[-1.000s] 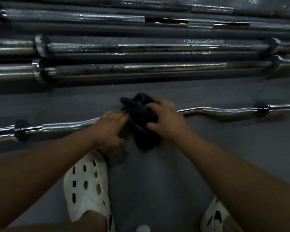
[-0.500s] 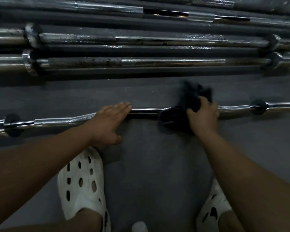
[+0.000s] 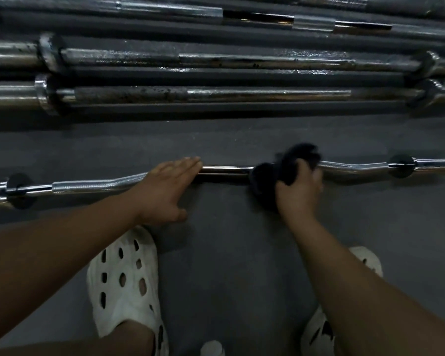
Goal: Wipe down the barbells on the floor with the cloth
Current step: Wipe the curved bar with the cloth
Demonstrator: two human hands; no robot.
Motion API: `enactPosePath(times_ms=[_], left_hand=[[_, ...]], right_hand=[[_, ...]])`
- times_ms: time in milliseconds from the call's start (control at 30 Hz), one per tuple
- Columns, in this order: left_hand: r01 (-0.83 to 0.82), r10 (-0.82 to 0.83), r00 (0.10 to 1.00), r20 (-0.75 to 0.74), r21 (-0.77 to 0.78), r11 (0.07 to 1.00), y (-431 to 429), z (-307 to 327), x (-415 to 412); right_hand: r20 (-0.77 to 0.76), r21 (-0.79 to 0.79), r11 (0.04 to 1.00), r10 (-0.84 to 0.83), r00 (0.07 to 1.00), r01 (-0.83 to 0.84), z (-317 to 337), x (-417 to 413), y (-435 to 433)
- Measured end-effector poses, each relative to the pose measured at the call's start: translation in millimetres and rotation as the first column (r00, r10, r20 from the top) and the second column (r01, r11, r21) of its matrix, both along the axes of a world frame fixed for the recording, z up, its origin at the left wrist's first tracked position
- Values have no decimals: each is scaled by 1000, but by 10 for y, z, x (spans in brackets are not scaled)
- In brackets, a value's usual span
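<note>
The right hand (image 3: 299,191) is clamped round a dark cloth (image 3: 288,165), which is bunched over the curl bar (image 3: 98,185) just right of its middle. The hand is blurred, so I judge a wipe along the bar is under way. The left hand (image 3: 165,191) lies flat on the bar left of centre, fingers straight and together, seemingly steadying it. The bar lies on the floor (image 3: 229,253) just in front of the person.

How much of it is already clean cannot be told. Several straight bars (image 3: 242,95) lie beyond it, close to each other and well apart from the curl bar. Two of them show dark spots and rough patches, so I judge most of the job is left.

Only the left hand and the black collars (image 3: 401,165) stand in the cloth's path. White shoes (image 3: 123,278) stand near the bar.
</note>
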State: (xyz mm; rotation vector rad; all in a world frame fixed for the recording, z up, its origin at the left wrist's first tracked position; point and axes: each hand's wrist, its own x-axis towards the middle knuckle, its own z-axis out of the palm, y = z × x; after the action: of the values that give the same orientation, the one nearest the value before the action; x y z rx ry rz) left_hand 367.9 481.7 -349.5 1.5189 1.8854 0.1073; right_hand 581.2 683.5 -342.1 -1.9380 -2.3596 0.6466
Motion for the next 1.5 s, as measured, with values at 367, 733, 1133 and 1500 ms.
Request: enactPosePath(times_ms=[367,733,1133,1500], left_hand=[[12,-12,999,-39,-16,1000,3,24,18],[16,-16,1000,-11,-32,999,28,47,12],[-46,46,998,36,-12,999,31,30,-6],[-11,11,1000,29,-6,1000,22,-10,-27]], right_hand=[[49,-34,996,86,995,-84,42,-37,-76],[81,-41,990,140,987,-137,106,-22,134],[68,-21,998,55,996,-54,74,-285,-329],[261,5,988,150,954,-157,89,-136,71]])
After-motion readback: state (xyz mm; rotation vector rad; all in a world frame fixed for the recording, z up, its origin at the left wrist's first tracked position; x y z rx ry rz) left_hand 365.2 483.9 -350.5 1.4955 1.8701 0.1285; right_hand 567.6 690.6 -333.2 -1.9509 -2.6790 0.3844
